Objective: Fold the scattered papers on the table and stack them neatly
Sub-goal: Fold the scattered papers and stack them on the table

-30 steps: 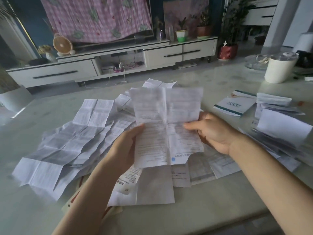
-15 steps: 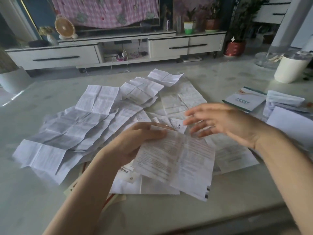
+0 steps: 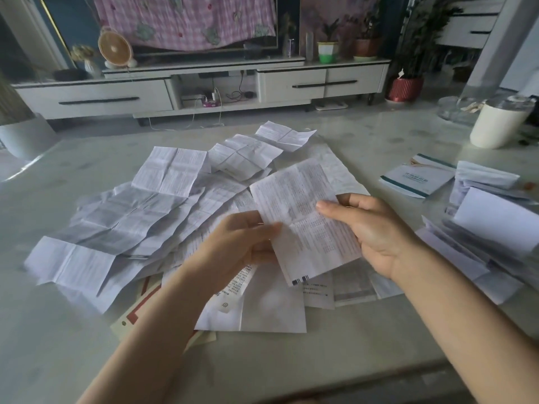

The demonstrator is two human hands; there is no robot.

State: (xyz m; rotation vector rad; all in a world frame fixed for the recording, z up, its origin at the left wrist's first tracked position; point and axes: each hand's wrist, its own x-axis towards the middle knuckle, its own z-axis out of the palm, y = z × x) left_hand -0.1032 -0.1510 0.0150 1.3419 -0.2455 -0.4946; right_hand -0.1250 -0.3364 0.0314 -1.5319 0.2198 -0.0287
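Left grip (image 3: 245,243) and right grip (image 3: 376,237) each pinch one creased sheet (image 3: 303,211), held above the pile (image 3: 140,220), I judge, for folding room.

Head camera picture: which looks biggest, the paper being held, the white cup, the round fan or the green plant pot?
1. Held paper
2. White cup
3. Round fan
4. Green plant pot
The fan and pot stand far back, so real sizes may differ.
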